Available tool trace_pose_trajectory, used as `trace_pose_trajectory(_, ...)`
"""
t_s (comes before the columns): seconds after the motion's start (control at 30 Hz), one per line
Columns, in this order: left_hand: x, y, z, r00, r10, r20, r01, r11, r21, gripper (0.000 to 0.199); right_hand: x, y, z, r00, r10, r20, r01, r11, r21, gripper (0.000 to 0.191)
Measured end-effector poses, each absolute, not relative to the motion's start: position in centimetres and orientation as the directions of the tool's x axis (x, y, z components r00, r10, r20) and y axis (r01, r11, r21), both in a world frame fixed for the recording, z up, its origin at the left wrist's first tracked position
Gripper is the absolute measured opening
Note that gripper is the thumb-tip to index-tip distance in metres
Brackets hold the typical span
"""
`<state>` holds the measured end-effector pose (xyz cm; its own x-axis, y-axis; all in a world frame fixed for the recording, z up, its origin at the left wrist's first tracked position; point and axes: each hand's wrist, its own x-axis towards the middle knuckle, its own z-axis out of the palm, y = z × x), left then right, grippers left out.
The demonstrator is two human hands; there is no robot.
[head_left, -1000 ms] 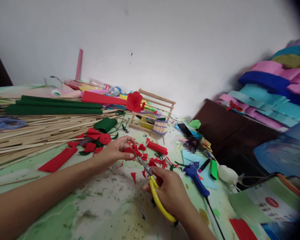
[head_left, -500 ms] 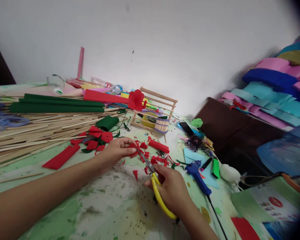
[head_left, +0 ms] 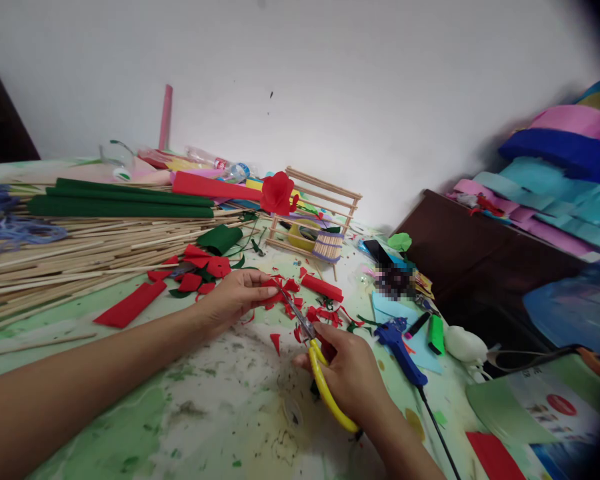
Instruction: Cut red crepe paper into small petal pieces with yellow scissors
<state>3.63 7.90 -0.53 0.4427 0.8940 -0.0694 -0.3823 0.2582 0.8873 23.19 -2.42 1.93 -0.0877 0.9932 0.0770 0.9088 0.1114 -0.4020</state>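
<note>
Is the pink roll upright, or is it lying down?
Upright, slightly tilted: the pink roll rises before the wall, while the green rolls lie flat.

Two hands (head_left: 243, 297) (head_left: 347, 367), one scissors (head_left: 325, 383), one glue gun (head_left: 401, 351), one large red flower (head_left: 277, 193)

Head-height view, forward and down, fairly close
</note>
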Motion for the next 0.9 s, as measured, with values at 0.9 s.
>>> trace_pose_trajectory(0.9, 3.38, 8.27, -0.36, 0.536, 0.842, -0.062, -0.272, 0.241, 0.932, 0.011, 23.22, -2.35, 2.4, -0.153, 0.981, 0.119, 0.936, 0.183, -0.301, 0.022)
